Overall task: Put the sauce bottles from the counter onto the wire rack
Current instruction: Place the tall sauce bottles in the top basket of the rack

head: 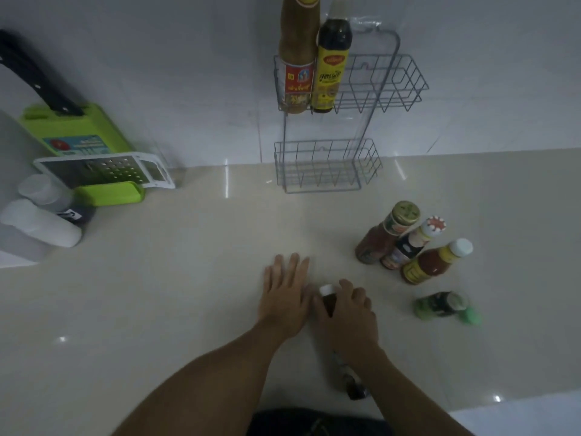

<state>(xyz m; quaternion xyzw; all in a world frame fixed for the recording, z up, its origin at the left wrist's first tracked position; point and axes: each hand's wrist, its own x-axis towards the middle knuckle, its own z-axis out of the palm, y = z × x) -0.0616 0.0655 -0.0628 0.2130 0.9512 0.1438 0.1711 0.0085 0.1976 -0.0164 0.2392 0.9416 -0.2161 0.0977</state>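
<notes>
A grey wire rack (pixel 405 80) hangs on the tiled wall with two shelves. Its upper shelf holds a tall brown sauce bottle (pixel 298 58) and a yellow-labelled dark bottle (pixel 330 70) at the left; the lower shelf (pixel 327 165) holds nothing. My right hand (pixel 349 313) is shut on a dark bottle with a white cap (pixel 327 297) standing near the counter's front. My left hand (pixel 286 294) lies flat and open just left of it. To the right stand a gold-capped red bottle (pixel 383 234), a dark bottle with a red-white cap (pixel 412 243), an orange-red white-capped bottle (pixel 434 262) and a small green-capped bottle (pixel 443 305).
A green cutting board with a black-handled knife (pixel 72 127), a white grater (pixel 107 169) and white plastic containers (pixel 41 221) sit at the far left of the beige counter (pixel 176 262). A white ledge (pixel 518 420) lies at the lower right.
</notes>
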